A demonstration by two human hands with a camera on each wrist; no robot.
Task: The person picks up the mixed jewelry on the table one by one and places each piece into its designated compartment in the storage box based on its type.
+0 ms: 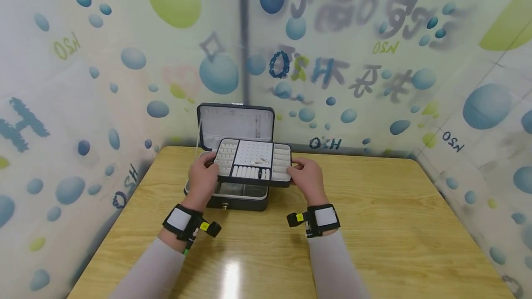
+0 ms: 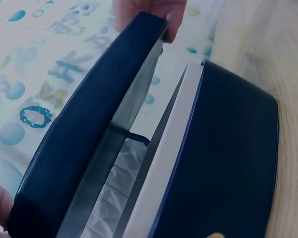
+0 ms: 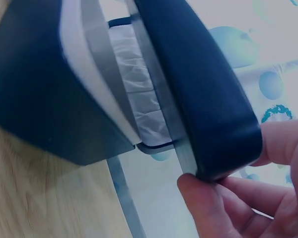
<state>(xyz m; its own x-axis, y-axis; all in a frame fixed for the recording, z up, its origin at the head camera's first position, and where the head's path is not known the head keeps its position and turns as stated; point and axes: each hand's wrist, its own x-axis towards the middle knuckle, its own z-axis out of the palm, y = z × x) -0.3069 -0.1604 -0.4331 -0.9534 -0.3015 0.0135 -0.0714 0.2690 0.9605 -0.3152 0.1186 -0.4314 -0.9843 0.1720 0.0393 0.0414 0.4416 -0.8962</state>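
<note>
My two hands hold a dark jewelry tray with pale compartments point(image 1: 284, 153) between them, raised over its box and offset to the right. The left hand point(image 1: 202, 176) grips the tray's left end; the right hand point(image 1: 308, 179) pinches the right end, its thumb point(image 3: 203, 201) at the lower corner in the right wrist view. Small jewelry pieces point(image 1: 261, 159) lie on the tray's white dotted panel, and a dark item point(image 1: 259, 173) sits among the white ring rolls. Below is the jewelry box point(image 1: 237, 203), its lid point(image 1: 232, 121) raised and grey compartments point(image 1: 232, 188) partly showing.
The box stands toward the back left of a wooden table point(image 1: 386, 216). Just behind the table rises a printed wall sheet point(image 1: 353, 82) with blue and green spots, and similar sheets close off both sides. Each wrist wears a strap point(image 1: 322, 219) with a small camera.
</note>
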